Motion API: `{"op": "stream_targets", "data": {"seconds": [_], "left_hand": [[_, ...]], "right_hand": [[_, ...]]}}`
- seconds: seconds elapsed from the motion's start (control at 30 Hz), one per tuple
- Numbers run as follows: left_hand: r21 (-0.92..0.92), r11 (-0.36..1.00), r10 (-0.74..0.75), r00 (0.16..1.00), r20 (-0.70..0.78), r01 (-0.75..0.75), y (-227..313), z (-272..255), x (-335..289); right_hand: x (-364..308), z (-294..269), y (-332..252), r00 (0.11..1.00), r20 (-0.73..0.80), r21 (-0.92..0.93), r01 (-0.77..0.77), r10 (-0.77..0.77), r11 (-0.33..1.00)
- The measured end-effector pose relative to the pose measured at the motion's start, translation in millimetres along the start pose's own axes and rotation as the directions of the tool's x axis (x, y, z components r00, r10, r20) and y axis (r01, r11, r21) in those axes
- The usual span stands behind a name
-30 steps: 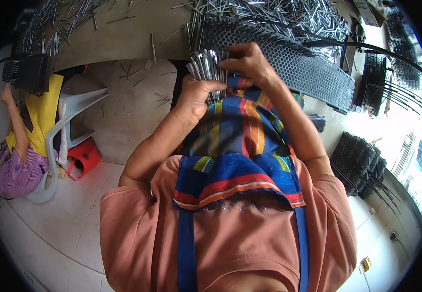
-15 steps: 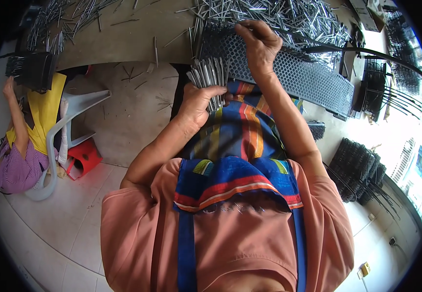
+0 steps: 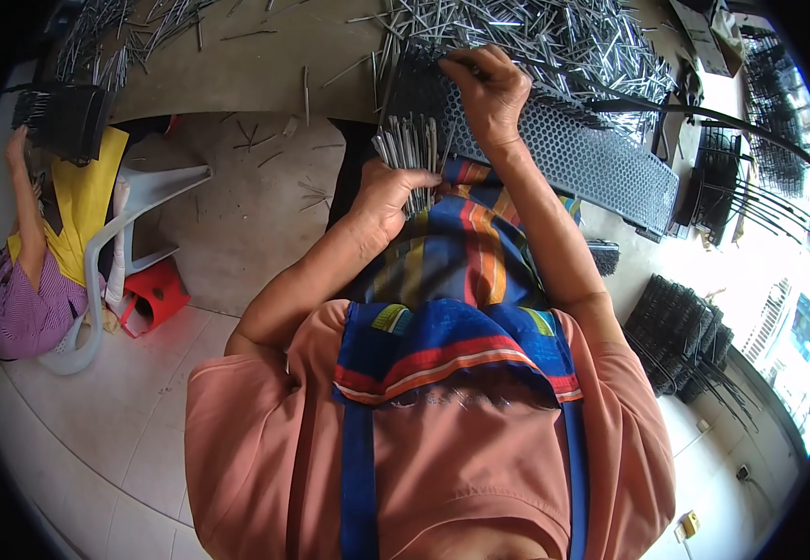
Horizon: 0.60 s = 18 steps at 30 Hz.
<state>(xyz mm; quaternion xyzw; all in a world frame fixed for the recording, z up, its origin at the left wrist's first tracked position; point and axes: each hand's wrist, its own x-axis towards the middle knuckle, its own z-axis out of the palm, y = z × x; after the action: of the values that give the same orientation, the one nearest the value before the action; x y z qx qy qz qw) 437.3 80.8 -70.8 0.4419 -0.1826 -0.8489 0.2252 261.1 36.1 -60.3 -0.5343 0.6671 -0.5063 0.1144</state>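
My left hand (image 3: 384, 201) is closed around a bundle of thin grey metal sticks (image 3: 408, 140), which stand upright with their tops fanned out over my lap. My right hand (image 3: 493, 98) is raised over the left end of a long dark tray full of round holes (image 3: 591, 149). Its thumb and fingers are pinched together; whatever they hold is too small or hidden to make out. The tray slants across the table's near edge beside my apron-covered lap (image 3: 479, 243).
Loose metal sticks lie in a big heap (image 3: 563, 47) behind the tray. A black strap (image 3: 732, 114) arcs at the right. Dark wire racks (image 3: 676, 336) are stacked on the floor at right. To the left, another person sits on a plastic chair (image 3: 106, 261) near a red container (image 3: 155, 299).
The pinched fingertips of my right hand have shifted slightly left along the tray's end. My left hand keeps its hold on the bundle. The whole view has moved a little.
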Motion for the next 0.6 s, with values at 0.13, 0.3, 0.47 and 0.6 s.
{"op": "stream_targets", "data": {"seconds": [0.13, 0.3, 0.47, 0.6], "left_hand": [[-0.032, 0.999, -0.029, 0.999, -0.038, 0.028, 1, 0, 2], [-0.16, 0.979, -0.134, 0.989, -0.064, 0.122, 4, 2, 7], [-0.182, 0.979, -0.104, 0.994, -0.035, 0.096, 3, 3, 7], [-0.189, 0.978, -0.083, 0.996, 0.021, 0.085, 5, 1, 7]], "right_hand": [[5, 1, 2, 0.993, -0.011, -0.049, 0.119, -0.119, 0.992], [15, -1, -3, 0.981, 0.093, -0.231, 0.19, -0.173, 0.954], [5, -7, -6, 0.955, 0.184, -0.303, 0.28, -0.232, 0.911], [-19, -36, -10, 0.944, 0.271, -0.15, -0.152, 0.188, 0.977]]}}
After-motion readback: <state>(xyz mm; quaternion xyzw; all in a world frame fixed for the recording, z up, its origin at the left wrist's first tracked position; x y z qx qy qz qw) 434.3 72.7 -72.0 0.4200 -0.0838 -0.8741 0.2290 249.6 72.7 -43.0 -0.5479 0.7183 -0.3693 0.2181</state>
